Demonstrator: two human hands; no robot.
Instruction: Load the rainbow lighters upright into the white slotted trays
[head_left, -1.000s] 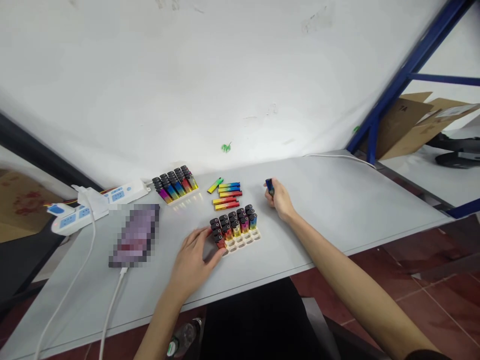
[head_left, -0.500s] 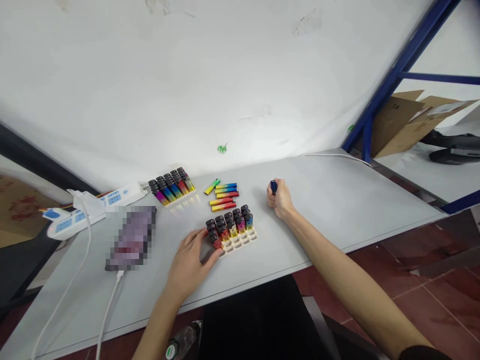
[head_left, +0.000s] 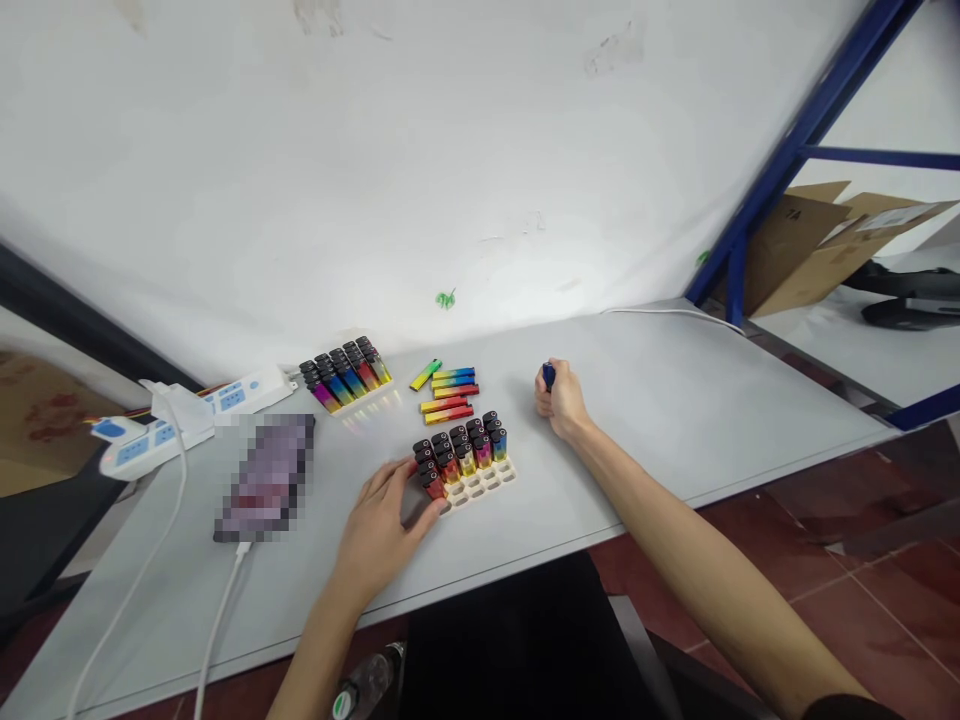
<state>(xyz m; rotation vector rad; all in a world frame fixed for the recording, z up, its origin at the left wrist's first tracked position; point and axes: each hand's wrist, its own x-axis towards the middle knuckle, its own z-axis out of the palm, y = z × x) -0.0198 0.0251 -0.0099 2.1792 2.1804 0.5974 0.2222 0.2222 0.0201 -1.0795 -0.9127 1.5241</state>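
My left hand [head_left: 381,530] rests on the table with its thumb and fingers around the left end of a cream tray [head_left: 487,486]. Several black-topped lighters [head_left: 465,458] stand upright in the tray's back rows, and slots at its front and right show bare. To the right, my right hand [head_left: 559,398] is closed around a dark blue object [head_left: 548,375], probably a lighter, whose top pokes out of the fist. Several coloured lighter-like pieces [head_left: 454,391] lie flat behind the tray, a green and yellow one [head_left: 426,375] beside them. A second tray of lighters [head_left: 346,378] stands at the back left.
A pixelated phone-like object [head_left: 266,478] with a white cable lies at the left, near a white power strip [head_left: 187,420]. The wall borders the table's back. Cardboard boxes [head_left: 802,245] and a blue frame [head_left: 739,240] stand at the right. Below the table is a bottle [head_left: 367,685].
The whole view has shifted very slightly. Both hands keep their places and their holds.
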